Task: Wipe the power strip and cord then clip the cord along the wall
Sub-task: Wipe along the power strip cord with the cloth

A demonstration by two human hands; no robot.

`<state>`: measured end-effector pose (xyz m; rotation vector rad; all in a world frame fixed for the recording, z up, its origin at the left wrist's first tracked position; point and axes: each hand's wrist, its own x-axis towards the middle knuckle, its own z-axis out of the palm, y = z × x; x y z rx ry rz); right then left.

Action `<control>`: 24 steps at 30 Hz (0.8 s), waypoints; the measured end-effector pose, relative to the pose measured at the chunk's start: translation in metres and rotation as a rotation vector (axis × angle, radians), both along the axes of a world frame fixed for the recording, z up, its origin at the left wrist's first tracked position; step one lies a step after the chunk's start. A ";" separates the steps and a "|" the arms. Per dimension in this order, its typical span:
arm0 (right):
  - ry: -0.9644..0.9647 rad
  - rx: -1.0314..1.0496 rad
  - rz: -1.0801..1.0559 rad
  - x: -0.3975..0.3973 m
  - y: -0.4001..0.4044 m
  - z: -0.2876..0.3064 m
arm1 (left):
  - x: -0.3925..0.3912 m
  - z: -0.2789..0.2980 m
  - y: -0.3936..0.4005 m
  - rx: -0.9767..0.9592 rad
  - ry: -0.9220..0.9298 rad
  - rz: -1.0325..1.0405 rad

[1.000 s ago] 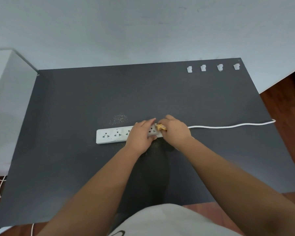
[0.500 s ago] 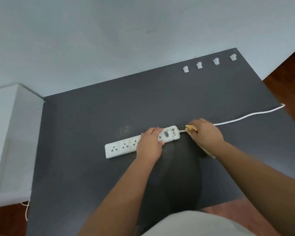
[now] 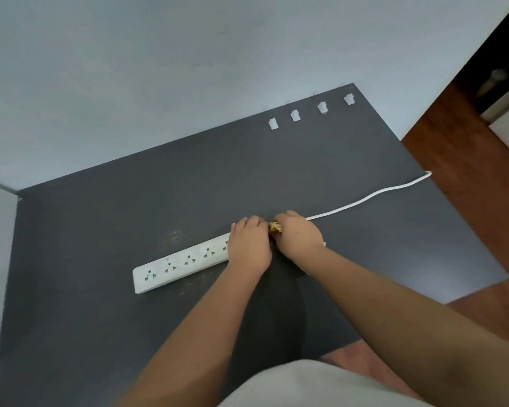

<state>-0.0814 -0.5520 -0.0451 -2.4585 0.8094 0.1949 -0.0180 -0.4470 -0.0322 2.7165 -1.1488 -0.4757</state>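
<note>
Left hand (image 3: 249,248) is pressing down on the strip (image 3: 182,261), lying mid-table (image 3: 100,289). Right hand (image 3: 299,235) is pinching a yellow cloth (image 3: 275,227) closed at the cord (image 3: 365,201) root. Advice: keep strip pinned, draw cloth outward along cord.

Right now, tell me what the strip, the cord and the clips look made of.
Strip: white moulded plastic, matte, rigid-looking.
Cord: white, probably rubber or PVC sheathing; smooth, lying in a soft curve.
Clips: four small whitish pieces, likely plastic; too small to be sure.
</note>
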 end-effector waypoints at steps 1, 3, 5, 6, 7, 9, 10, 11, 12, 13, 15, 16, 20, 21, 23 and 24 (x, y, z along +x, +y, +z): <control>0.008 0.003 0.006 -0.001 -0.004 -0.001 | 0.000 -0.002 -0.001 0.008 0.008 0.032; 0.012 0.000 -0.019 -0.010 -0.021 -0.001 | 0.000 -0.005 -0.001 0.010 0.037 0.084; 0.005 -0.022 -0.099 -0.028 -0.049 0.000 | -0.002 -0.006 -0.001 0.003 0.052 0.100; 0.004 -0.040 -0.148 -0.040 -0.064 0.000 | -0.003 -0.005 -0.001 0.002 0.052 0.097; 0.009 -0.061 -0.195 -0.051 -0.079 0.001 | -0.004 -0.004 -0.001 0.000 0.051 0.090; 0.022 -0.093 -0.267 -0.065 -0.097 -0.001 | -0.004 -0.003 -0.001 0.004 0.055 0.088; 0.020 -0.100 -0.282 -0.066 -0.098 -0.002 | -0.003 -0.003 -0.001 0.006 0.057 0.093; 0.011 -0.097 -0.280 -0.063 -0.091 -0.002 | -0.002 -0.003 0.000 0.006 0.057 0.098; 0.001 -0.086 -0.262 -0.056 -0.080 -0.002 | -0.001 -0.004 0.000 0.003 0.056 0.103; -0.005 -0.063 -0.230 -0.046 -0.065 -0.003 | 0.000 -0.004 0.000 0.002 0.056 0.103; -0.007 -0.010 -0.147 -0.026 -0.035 -0.004 | 0.002 -0.004 0.000 0.005 0.038 0.075; 0.003 0.006 -0.113 -0.017 -0.023 -0.005 | 0.003 -0.005 0.000 0.008 0.027 0.054; 0.041 0.003 -0.168 -0.019 -0.038 -0.003 | 0.006 -0.004 0.003 0.016 0.021 0.018; 0.053 -0.014 -0.214 -0.028 -0.052 -0.002 | 0.007 -0.004 0.004 0.016 0.024 0.020; 0.062 -0.064 -0.341 -0.054 -0.084 0.003 | 0.009 -0.004 0.005 0.014 0.036 0.013; 0.069 -0.090 -0.400 -0.068 -0.101 0.006 | 0.010 -0.004 0.004 0.014 0.043 0.005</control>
